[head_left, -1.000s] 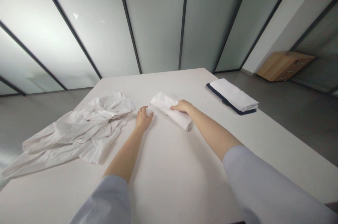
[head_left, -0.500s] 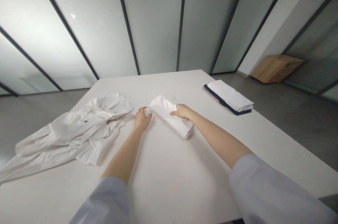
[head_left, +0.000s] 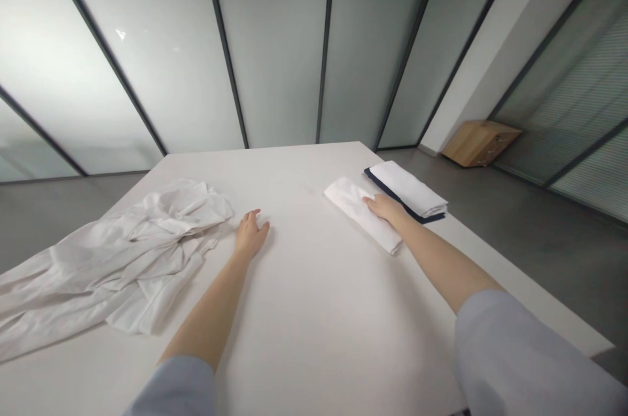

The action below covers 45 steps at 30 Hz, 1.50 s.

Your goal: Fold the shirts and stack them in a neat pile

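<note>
A neatly folded white cloth [head_left: 349, 200] lies slantwise on the right half of the white table. My right hand [head_left: 385, 208] reaches over its right side, fingers closed on the fabric; the underside of the grip is hidden. Off to the left, my left hand [head_left: 251, 235] rests by the tabletop with its fingers apart and nothing in them. Close beside that hand is a loose heap of crumpled white clothing [head_left: 147, 239], with long parts trailing toward the lower left.
Just right of the folded cloth, another folded white cloth [head_left: 407, 184] sits on a dark navy folded piece [head_left: 432, 217] near the right edge of the table [head_left: 314, 337]. A wooden cabinet [head_left: 473, 142] stands on the floor beyond, by frosted glass panels [head_left: 275, 43].
My right hand has carried the folded white cloth rightward, close to the stack with the navy piece. My left hand has shifted slightly left, still empty. The camera view has turned a little.
</note>
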Motion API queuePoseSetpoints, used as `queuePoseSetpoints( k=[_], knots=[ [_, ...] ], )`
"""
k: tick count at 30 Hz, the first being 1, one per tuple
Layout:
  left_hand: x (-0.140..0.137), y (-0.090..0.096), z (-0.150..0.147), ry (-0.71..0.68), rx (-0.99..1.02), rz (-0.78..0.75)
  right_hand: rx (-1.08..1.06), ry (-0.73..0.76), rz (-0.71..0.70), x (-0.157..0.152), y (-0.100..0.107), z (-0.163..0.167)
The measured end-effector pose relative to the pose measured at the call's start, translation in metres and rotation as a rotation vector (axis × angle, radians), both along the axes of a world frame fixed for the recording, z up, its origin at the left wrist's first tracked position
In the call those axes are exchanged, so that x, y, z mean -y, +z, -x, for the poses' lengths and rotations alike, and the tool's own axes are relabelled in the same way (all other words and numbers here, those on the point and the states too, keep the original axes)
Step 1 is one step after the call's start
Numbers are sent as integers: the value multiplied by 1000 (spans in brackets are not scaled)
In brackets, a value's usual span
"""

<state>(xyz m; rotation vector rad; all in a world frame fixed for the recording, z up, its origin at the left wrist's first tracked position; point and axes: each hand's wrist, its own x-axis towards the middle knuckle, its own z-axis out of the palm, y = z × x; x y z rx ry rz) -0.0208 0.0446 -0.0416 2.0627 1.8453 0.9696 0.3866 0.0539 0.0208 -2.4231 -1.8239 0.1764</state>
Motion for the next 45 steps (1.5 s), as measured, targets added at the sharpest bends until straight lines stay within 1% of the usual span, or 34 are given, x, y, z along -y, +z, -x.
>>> queuePoseSetpoints(
  k=[2, 5, 9, 14, 16, 18, 20, 22, 24, 26, 29, 32, 35, 37, 39, 40, 43, 45],
  knots=[
    [1, 1, 0, 3, -6, 9, 86, -32, 3, 7, 10, -10],
    [1, 1, 0, 9, -13, 19, 196, -34, -49, 17, 28, -21],
    [1, -1, 2, 11, -19, 14, 244, -80, -112, 21, 55, -41],
    [1, -3, 4, 27, -24, 9, 232, -177, -198, 9, 91, -80],
    [2, -2, 4, 34, -32, 21, 228, -189, -215, 0, 101, -97],
    [3, -2, 3, 37, -45, 29, 215, -191, -218, -11, 105, -112],
    [3, -2, 3, 43, -55, 29, 191, -197, -223, -22, 103, -125],
    [2, -2, 4, 51, -62, 30, 152, -207, -223, -33, 96, -134],
    [2, -2, 4, 56, -70, 32, 112, -233, -206, -40, 84, -139],
    [2, -2, 4, 59, -85, 34, 93, -271, -157, -45, 69, -140],
    [2, -3, 5, 60, -102, 36, 92, -333, -56, -49, 46, -141],
    [2, -5, 5, 68, -110, 31, 75, -381, -12, -50, 28, -144],
    [1, -5, 3, 87, -128, 36, 60, -395, -7, -48, 19, -146],
    [1, -3, 2, 91, -142, 46, 66, -380, -16, -45, 20, -146],
    [2, -2, 1, 90, -151, 52, 99, -357, -71, -41, 25, -143],
    [2, -1, 1, 89, -153, 55, 124, -343, -123, -40, 30, -141],
    [3, 2, -1, 82, -159, 61, 201, -282, -351, -36, 47, -130],
    [3, 3, -2, 82, -169, 62, 225, -200, -499, -34, 57, -117]
  ],
)
